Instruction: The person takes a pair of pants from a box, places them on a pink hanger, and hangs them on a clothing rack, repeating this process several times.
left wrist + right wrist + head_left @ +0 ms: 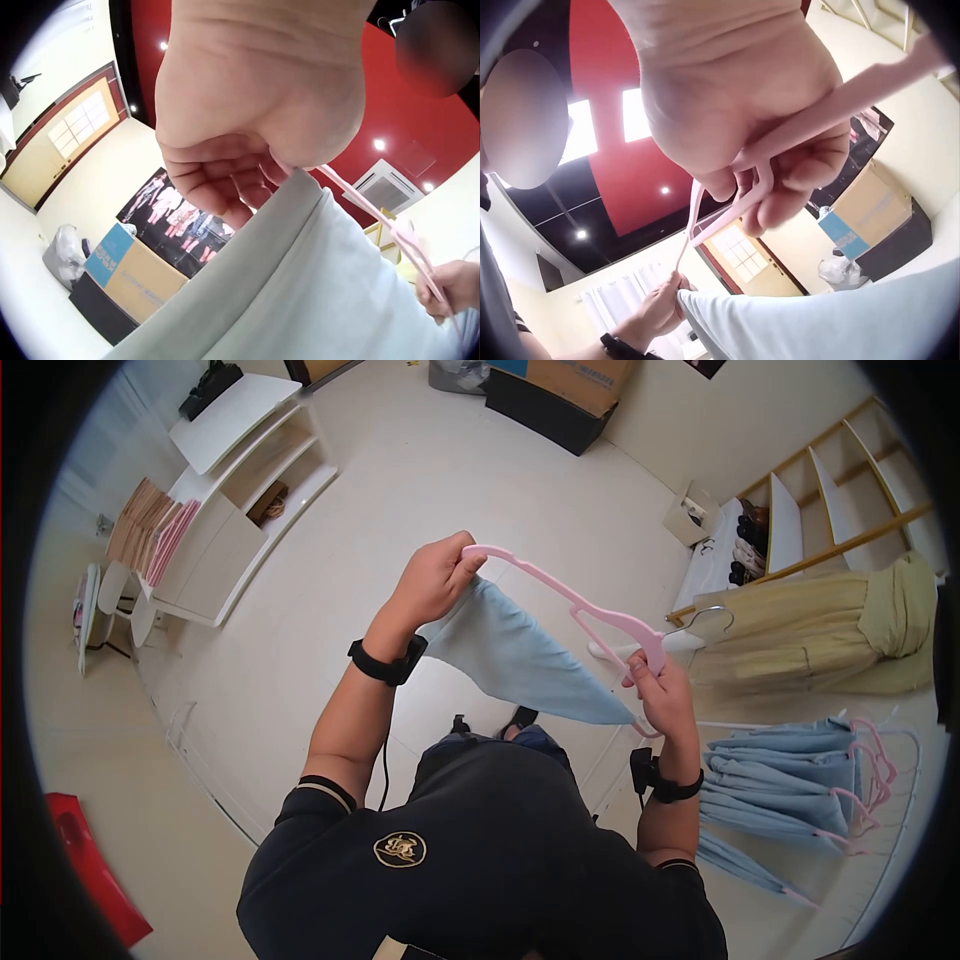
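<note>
We have the pink hanger [628,624] in both hands, and the light blue cloth [530,655] hangs just below it. Our left hand [435,575] pinches one end of the hanger and a corner of the cloth together; our right hand [664,700] has its fingers curled round the hanger near its metal hook [714,608]. We can't tell if the cloth is caught on the hanger's other end. If our left fingers let go, that corner could slip off, and the cloth could drop to the floor [400,470]. If we pull too hard, the thin hanger might bend. The tan clothes [780,640] are just right of the hanger, so the hook could snag them if we swung it that way. Nearer us on the hanger's right, a row of blue clothes [770,780] crowds that side. A white cabinet [215,550] is well left of the hanger, and a cardboard box [575,378] is far ahead of it.
</note>
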Demonstrator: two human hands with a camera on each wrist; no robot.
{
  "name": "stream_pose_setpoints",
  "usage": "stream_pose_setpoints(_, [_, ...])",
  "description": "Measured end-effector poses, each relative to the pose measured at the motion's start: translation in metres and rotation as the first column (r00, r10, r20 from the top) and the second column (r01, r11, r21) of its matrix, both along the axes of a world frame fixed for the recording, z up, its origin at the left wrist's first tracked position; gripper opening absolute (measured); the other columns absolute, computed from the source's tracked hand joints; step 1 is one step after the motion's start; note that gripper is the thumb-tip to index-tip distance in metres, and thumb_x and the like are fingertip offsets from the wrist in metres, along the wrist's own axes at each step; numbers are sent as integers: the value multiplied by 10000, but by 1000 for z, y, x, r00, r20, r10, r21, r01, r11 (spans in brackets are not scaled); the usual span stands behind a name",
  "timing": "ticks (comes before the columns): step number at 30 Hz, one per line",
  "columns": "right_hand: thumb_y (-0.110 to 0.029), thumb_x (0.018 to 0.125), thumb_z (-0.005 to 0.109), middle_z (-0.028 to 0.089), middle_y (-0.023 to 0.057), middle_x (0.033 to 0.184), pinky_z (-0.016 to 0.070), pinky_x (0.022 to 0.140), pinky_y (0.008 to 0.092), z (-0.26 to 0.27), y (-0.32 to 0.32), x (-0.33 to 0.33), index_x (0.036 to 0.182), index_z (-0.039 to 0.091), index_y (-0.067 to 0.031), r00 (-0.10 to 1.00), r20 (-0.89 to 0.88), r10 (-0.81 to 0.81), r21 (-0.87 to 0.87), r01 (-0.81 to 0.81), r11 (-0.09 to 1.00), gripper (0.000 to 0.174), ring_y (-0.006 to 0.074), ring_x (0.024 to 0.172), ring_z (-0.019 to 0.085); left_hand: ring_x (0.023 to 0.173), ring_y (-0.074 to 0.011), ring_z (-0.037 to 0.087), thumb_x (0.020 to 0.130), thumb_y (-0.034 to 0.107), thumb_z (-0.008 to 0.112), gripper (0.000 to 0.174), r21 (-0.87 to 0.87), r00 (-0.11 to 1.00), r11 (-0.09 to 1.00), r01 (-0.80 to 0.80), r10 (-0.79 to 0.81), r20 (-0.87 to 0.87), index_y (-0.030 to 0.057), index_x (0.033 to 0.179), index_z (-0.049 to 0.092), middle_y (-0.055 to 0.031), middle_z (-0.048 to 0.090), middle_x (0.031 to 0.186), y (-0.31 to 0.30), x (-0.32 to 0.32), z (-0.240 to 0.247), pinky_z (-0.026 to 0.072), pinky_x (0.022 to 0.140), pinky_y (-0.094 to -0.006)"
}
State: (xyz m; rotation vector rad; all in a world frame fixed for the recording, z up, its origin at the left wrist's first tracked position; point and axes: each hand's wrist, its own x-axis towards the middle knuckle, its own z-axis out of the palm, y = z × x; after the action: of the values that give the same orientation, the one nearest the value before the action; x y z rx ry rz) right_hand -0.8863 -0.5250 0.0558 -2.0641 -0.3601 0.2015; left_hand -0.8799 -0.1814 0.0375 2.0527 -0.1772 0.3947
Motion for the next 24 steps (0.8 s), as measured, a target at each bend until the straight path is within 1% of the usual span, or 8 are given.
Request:
stream_pose_setpoints(6, [-251, 882, 572, 580, 82, 594, 452, 546, 321, -11, 22, 87, 831, 598, -14, 982, -35, -186, -142, 179, 974, 244, 188, 565, 591, 628, -299, 493, 930, 324, 500, 332, 92, 985, 991, -100, 112, -135, 21, 795, 500, -150, 500, 684, -2, 43, -15, 407, 580, -374])
stream_pose_setpoints(8, [-234, 856, 597, 569, 119, 583, 438, 518, 342, -31, 11, 126, 787, 583, -30, 953, 202, -224, -171, 260, 950, 216, 258, 532, 578, 626, -245, 520, 943, 326, 477, 339, 55, 971, 994, -92, 102, -214, 22, 795, 505, -112, 525, 676, -15, 62, -26, 429, 588, -344])
stream_pose_setpoints(11, [-203, 820, 626, 552, 145, 583, 425, 503, 356, -35, -2, 173, 753, 565, -38, 850, 503, -157, -127, 252, 959, 189, 305, 531, 564, 778, -150, 551, 978, 368, 386, 378, -483, 928, 866, 127, -276, -251, 35, 933, 560, -42, 569, 884, -15, 93, -62, 465, 727, -286])
stream_pose_setpoints(12, [-203, 820, 626, 552, 145, 583, 425, 503, 356, -35, -8, 189, 753, 565, -38, 855, 490, -172, -114, 259, 959, 189, 305, 531, 564, 893, -155, 561, 978, 357, 378, 389, -731, 885, 674, 110, -400, -236, 32, 1060, 573, -68, 594, 1025, -17, 99, -62, 458, 799, -309])
stream_pose_setpoints(14, [-175, 790, 642, 545, 146, 582, 423, 501, 358, -29, -28, 224, 749, 562, -38, 865, 484, -131, -84, 195, 977, 164, 306, 540, 571, 980, -167, 560, 970, 313, 410, 375, -854, 835, 520, 17, -477, -274, 28, 1171, 546, -83, 583, 1133, -24, 117, -63, 451, 856, -325])
stream_pose_setpoints(16, [-165, 788, 637, 541, 143, 581, 419, 497, 351, -26, -40, 260, 750, 563, -37, 859, 492, -144, -51, 194, 980, 153, 299, 534, 567, 1042, -185, 549, 952, 236, 461, 352, -658, 756, 753, 11, -437, -487, 21, 1225, 515, -88, 570, 1168, -30, 142, -77, 436, 909, -334])
stream_pose_setpoints(20, [-126, 779, 624, 533, 128, 577, 410, 494, 326, -16, -52, 311, 764, 571, -31, 892, 435, -125, -8, 143, 990, 110, 273, 512, 541, 1085, -171, 545, 907, 68, 507, 353, -592, 750, 786, 175, -497, -437, 26, 1258, 495, -83, 571, 1190, -59, 194, -60, 424, 953, -322])
stream_pose_setpoints(24, [-101, 770, 618, 533, 111, 580, 400, 499, 317, -15, -49, 355, 750, 569, -27, 887, 449, -113, 14, 119, 993, 92, 253, 515, 528, 1104, -171, 542, 888, 106, 566, 379, -425, 797, 883, 199, -398, -454, 27, 1254, 502, -91, 574, 1198, -66, 256, -64, 427, 948, -308])
